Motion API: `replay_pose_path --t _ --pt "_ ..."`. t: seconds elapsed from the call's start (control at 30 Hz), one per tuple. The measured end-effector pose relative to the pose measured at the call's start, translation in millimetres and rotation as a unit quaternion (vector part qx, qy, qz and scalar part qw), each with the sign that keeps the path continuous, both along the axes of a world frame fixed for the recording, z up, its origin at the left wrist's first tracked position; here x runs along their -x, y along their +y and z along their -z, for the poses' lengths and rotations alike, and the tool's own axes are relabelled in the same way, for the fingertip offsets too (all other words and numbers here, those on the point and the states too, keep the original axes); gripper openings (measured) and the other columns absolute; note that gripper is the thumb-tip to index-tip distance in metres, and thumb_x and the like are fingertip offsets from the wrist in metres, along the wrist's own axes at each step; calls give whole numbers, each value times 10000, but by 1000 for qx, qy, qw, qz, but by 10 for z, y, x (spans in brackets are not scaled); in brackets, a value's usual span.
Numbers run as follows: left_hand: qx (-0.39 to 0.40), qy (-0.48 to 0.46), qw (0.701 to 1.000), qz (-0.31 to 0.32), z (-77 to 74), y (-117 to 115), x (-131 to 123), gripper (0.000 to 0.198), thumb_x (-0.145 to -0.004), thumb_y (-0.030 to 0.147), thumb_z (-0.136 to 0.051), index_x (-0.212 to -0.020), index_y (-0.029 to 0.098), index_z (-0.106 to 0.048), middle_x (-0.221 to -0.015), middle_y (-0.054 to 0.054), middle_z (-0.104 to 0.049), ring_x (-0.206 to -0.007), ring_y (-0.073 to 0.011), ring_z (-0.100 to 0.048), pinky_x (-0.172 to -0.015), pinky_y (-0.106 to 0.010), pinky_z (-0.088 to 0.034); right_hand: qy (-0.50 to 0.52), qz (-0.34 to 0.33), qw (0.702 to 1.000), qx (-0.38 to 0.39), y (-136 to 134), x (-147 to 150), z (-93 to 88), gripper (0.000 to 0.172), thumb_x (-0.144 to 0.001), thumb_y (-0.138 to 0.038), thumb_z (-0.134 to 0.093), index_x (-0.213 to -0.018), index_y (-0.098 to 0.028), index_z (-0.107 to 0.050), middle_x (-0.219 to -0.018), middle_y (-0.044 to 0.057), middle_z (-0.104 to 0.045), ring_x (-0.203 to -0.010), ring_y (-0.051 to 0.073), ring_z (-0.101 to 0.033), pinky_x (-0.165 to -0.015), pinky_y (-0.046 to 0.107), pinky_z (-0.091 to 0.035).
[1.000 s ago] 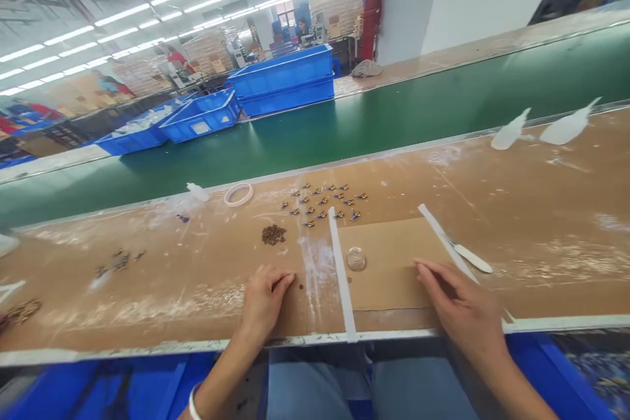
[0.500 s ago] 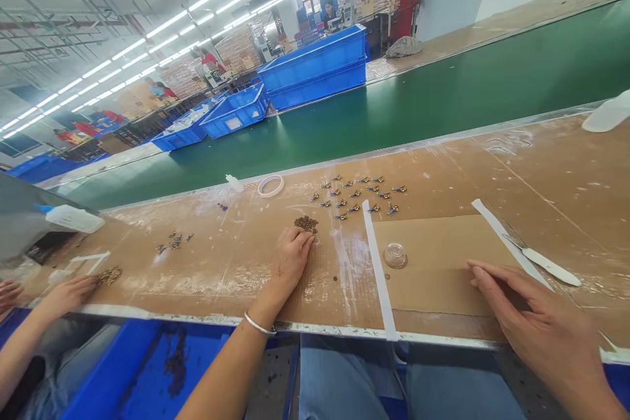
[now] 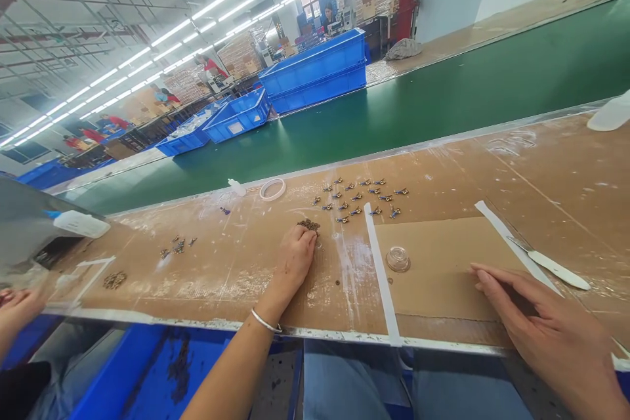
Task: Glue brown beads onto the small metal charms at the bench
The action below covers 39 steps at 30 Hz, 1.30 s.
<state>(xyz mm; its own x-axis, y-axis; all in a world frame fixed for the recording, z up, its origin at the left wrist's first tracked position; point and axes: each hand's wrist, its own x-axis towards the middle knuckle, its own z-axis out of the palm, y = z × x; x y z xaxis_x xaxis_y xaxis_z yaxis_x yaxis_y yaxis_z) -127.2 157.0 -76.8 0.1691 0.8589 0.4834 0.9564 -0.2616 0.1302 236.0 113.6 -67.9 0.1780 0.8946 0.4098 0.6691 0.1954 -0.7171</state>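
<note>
My left hand [image 3: 296,252] rests at the near edge of a small heap of tiny brown pieces [image 3: 309,224], its fingers bent and pressed together. What sits between those fingertips, if anything, is hidden. My right hand [image 3: 546,325] hovers over the right part of a cardboard sheet [image 3: 443,262], thumb and forefinger meeting at the tips; I cannot make out anything in them. On the sheet's left side stands a small clear round cup [image 3: 398,259], with a tiny brown piece [image 3: 390,280] just below it. Beyond the heap lie several small blue-and-gold figure-like parts [image 3: 356,197].
White tape strips [image 3: 381,275] flank the sheet. A white-handled knife [image 3: 558,269] lies at right. A tape ring [image 3: 272,189] and small white bottle [image 3: 237,187] are near the green conveyor [image 3: 315,134]. At left are a co-worker's hand [image 3: 22,307] and another brown heap [image 3: 115,280].
The co-worker's hand has drawn back left from its brown heap. My left hand stays at my heap, fingertips slightly further over it. My right hand has barely moved; the view has shifted slightly.
</note>
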Motion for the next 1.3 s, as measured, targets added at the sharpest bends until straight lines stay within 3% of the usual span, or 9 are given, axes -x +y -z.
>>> replay_pose_path --t 0.2,0.4,0.53,0.67,0.8,0.97,1.13,1.3 --pt "1 37 999 -9 -65 -83 -21 229 -970 210 -472 -886 189 -684 -856 -63 -645 -827 -194 -583 -768 -339 -461 -2 12 1000 26 -2 7 -30 392 -807 -579 -501 -797 -257 -722 -786 8 -754 -746 188 -713 -699 285 -558" --pt "-8 57 998 -3 -188 -569 -152 212 -975 198 -467 -885 194 -659 -837 -52 -634 -806 -196 -565 -760 -343 -421 -9 12 1000 16 6 15 -29 398 -817 -577 -497 -812 -257 -734 -757 5 -748 -728 179 -708 -679 278 -549" --pt "5 95 995 33 -203 -903 -316 201 -974 156 -460 -901 186 -645 -846 -61 -630 -797 -199 -558 -749 -347 -409 -24 7 1000 11 -5 18 -32 394 -833 -557 -487 -824 -247 -729 -770 6 -750 -747 168 -709 -707 263 -543" --pt "22 79 996 29 -167 -1037 -418 216 -977 149 -453 -903 195 -651 -818 -57 -624 -761 -195 -550 -716 -336 -400 -26 1 1000 -4 -11 9 -15 360 -841 -517 -500 -838 -240 -730 -765 0 -748 -733 161 -707 -685 252 -541" --pt "-13 52 999 1 -192 -890 -343 192 -971 189 -496 -930 215 -682 -811 -43 -641 -760 -186 -561 -718 -328 -400 -24 5 1000 7 -7 16 -14 373 -834 -530 -492 -832 -242 -729 -769 3 -749 -738 164 -706 -676 255 -536" --pt "26 77 994 -67 -252 -337 -148 181 -940 212 -567 -828 217 -709 -841 -40 -686 -821 -197 -592 -730 -332 -397 -16 2 1000 7 -2 33 -26 376 -830 -540 -498 -815 -241 -726 -762 4 -752 -727 167 -708 -672 257 -536" --pt "59 106 990 -65 -226 123 -96 157 -934 211 -575 -876 211 -721 -891 -46 -700 -873 -208 -588 -742 -335 -392 -26 -19 999 -9 18 -33 28 330 -841 -514 -522 -830 -253 -724 -790 -4 -754 -725 168 -709 -704 261 -557" --pt "103 146 983 -34 -291 249 -113 206 -941 191 -538 -830 183 -712 -893 -85 -676 -888 -240 -567 -755 -363 -380 -30 -24 999 -8 27 -51 68 313 -866 -500 -519 -862 -257 -716 -773 -8 -743 -697 159 -700 -673 258 -555"
